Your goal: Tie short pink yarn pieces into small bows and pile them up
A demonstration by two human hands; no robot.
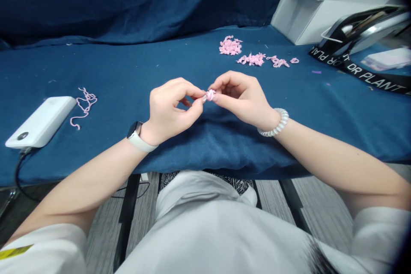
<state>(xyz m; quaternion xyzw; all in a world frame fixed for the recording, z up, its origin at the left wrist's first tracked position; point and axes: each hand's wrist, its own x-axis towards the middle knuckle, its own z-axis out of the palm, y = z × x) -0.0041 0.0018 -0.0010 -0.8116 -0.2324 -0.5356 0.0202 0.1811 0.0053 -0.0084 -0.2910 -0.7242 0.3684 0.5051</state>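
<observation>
I hold a small bundle of looped pink yarn (210, 95) between both hands, above the near part of the blue cloth (122, 68) that covers the table. My left hand (178, 102) pinches the bundle's left side between thumb and index fingertip, with the other fingers curled behind. My right hand (242, 94) grips its right side the same way: thumb and index finger closed on the yarn, remaining fingers bent. Whether the bundle is knotted I cannot tell.

I wear a smartwatch (136, 134) with a pale band on the left wrist and a coiled hair tie (278, 124) on the right.

Far and right of my hands lies a heaped pile of pink yarn pieces (230, 46). A flatter cluster (253, 59) lies just to its right and nearer; a smaller group (278, 61) and a single loop (294, 60) continue the row rightward.

On the left, a loose strand of pink yarn (84, 107) lies beside a white power bank (41, 122), with a black cable (19, 171) plugged into its near end.

At far right stand white boxes (321, 13), stacked, behind a black strap (362, 72) lettered "DR PLANT".
</observation>
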